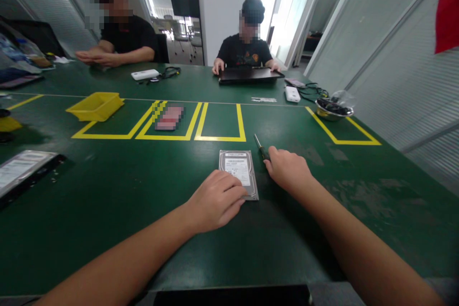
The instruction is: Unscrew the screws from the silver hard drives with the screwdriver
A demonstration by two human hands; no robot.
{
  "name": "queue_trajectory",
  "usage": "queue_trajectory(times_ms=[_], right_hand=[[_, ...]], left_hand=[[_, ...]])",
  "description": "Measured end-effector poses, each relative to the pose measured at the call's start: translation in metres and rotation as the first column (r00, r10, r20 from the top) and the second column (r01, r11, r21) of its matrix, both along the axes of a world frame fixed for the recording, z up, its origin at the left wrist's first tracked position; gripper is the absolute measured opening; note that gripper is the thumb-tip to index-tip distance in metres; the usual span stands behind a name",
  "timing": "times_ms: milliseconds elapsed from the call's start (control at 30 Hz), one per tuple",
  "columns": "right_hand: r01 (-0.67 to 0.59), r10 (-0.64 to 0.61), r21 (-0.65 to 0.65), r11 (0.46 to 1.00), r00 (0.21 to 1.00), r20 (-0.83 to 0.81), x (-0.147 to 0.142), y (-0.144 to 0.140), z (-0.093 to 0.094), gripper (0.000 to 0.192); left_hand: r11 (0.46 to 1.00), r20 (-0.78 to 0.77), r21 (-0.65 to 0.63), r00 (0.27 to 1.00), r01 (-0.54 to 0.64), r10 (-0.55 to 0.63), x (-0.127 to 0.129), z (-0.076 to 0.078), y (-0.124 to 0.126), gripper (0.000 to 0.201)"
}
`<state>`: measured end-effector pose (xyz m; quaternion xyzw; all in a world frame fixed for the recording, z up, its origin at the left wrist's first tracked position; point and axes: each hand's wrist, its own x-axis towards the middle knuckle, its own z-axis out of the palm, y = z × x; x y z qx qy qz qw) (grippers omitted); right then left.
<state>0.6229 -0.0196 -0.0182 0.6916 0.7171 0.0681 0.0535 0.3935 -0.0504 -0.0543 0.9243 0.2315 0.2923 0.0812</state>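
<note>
The left hand (215,201) lies palm down on the near left corner of a hard drive (239,171), fingers spread flat over its label and closed around nothing. The drive lies flat on the green counter (107,201), between the two hands. Just to its right, the right hand (287,169) rests over a screwdriver (258,146), fingers curled loosely around the handle; the shaft pokes out beyond the knuckles, pointing away. Farther off beyond both hands are yellow taped boxes (218,129), a yellow tray (96,106) and a metal bowl (333,111).
</note>
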Motion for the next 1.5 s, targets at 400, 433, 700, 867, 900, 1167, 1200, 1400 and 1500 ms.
queue_trajectory(times_ms=[400, 433, 700, 867, 900, 1167, 1200, 1400, 1500], right_hand=[[-0.136, 0.142, 0.116, 0.984, 0.989, -0.048, -0.01, -0.02, 0.007, 0.024], [-0.154, 0.163, 0.127, 0.98, 0.984, -0.066, -0.012, -0.022, 0.007, 0.024], [-0.309, 0.34, 0.142, 0.94, 0.859, -0.382, -0.019, -0.042, 0.002, 0.036], [-0.32, 0.304, 0.059, 0.946, 0.804, -0.512, -0.017, -0.048, -0.005, 0.05], [-0.325, 0.311, 0.069, 0.943, 0.789, -0.53, -0.016, -0.048, -0.008, 0.051], [-0.32, 0.341, 0.152, 0.935, 0.699, -0.628, -0.019, -0.049, -0.019, 0.067], [-0.305, 0.324, 0.148, 0.941, 0.681, -0.656, -0.02, -0.05, -0.02, 0.066], [-0.255, 0.311, 0.196, 0.947, 0.571, -0.76, -0.026, -0.05, -0.028, 0.069], [-0.235, 0.294, 0.198, 0.952, 0.505, -0.812, -0.028, -0.049, -0.033, 0.072]], left_hand=[[0.89, 0.24, -0.247, 0.865, -0.384, 0.44, -0.011, -0.006, 0.027, 0.019], [0.871, 0.23, -0.254, 0.848, -0.421, 0.477, -0.014, -0.009, 0.032, 0.019], [0.827, 0.068, -0.256, 0.844, -0.501, 0.532, -0.031, -0.025, 0.069, 0.054], [0.799, -0.09, -0.31, 0.852, -0.515, 0.515, -0.028, -0.015, 0.074, 0.06], [0.798, -0.105, -0.309, 0.852, -0.518, 0.512, -0.027, -0.013, 0.074, 0.058], [0.796, -0.165, -0.368, 0.876, -0.481, 0.453, -0.024, -0.012, 0.076, 0.058], [0.796, -0.161, -0.381, 0.882, -0.47, 0.444, -0.024, -0.013, 0.076, 0.059], [0.802, -0.146, -0.428, 0.908, -0.417, 0.394, -0.024, -0.013, 0.075, 0.062], [0.801, -0.144, -0.439, 0.911, -0.408, 0.386, -0.024, -0.011, 0.074, 0.064]])
